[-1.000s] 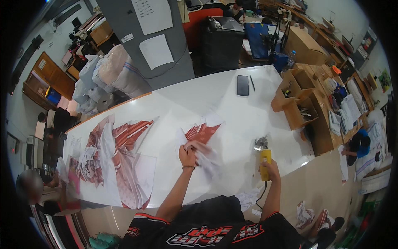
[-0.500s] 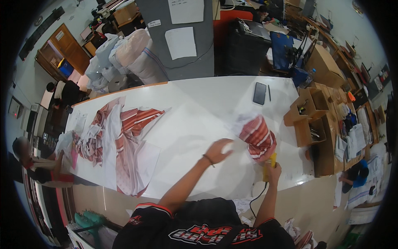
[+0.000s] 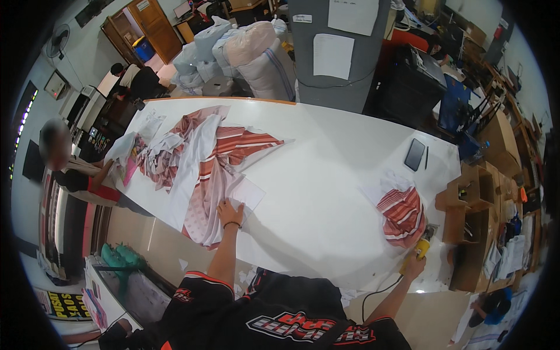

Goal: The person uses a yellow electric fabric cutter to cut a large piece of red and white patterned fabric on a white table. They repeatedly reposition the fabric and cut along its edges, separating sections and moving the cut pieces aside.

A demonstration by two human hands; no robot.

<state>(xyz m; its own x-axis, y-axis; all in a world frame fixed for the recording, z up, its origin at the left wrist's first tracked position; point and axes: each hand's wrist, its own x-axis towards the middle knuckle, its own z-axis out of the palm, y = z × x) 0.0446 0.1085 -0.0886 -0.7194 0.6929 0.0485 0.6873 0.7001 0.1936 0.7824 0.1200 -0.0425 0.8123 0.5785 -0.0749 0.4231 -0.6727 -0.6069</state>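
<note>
On the white tabletop (image 3: 326,157), right of centre in the frame, I see a dark phone (image 3: 415,154) with a thin dark pen (image 3: 426,158) just beside it. Open cardboard boxes (image 3: 454,201) stand at the right. A gray pillar (image 3: 373,64) rises at the top centre, white sheets of paper (image 3: 333,56) on its face. Left of it, big stuffed bags (image 3: 251,49) sit piled up. Toward the upper left are a wooden door (image 3: 154,29), a blue bin (image 3: 143,49) beside it, a fan (image 3: 58,41) and a seated person (image 3: 143,81). Green bundles (image 3: 119,259) lie lower left.

Brt light, soft shadows on wht tbl (image 3: 326,169), edges bent & dk.
</note>
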